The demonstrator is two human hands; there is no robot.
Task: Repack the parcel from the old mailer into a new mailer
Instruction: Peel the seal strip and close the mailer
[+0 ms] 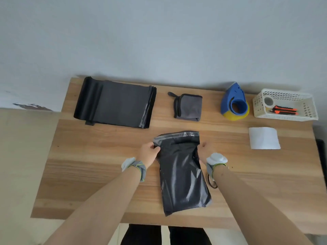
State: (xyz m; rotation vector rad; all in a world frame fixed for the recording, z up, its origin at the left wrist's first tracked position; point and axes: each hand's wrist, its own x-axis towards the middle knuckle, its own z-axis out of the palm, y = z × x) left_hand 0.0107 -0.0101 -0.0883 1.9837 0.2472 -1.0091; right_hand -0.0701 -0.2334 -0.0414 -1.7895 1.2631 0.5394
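- Head view: I have the black poly mailer (184, 175) lying lengthwise in the middle of the counter (99, 149), bulging with what I take to be the parcel inside, its adhesive flap (177, 135) pointing away from me.
- My left hand (148, 152) pinches the mailer's left edge just below the flap, fingers (155, 147) clamped on the film. My right hand (203, 149) sits at the right edge; its fingers are tucked behind the plastic, so I cannot tell whether they grip or only rest there.
- The stack of spare mailers (115, 103) lies at the far left, a folded grey cloth (188, 107) behind the mailer, the blue tape dispenser (234, 105) and the white basket (284, 105) with an orange-handled tool (284, 110) at the far right, a white sheet (264, 140) near it.
- Risk, as I judge it: if I fold the flap while the film below is bunched, the adhesive could catch on a wrinkle and seal crooked, leaving a gap.
- The glossy film looks slippery; a one-sided pull from the left could skew the mailer or slide it toward a roll of tape (212, 183) half hidden under my right wrist.
- I cannot tell from here whether this is the old or the new mailer, so sealing it may be premature.
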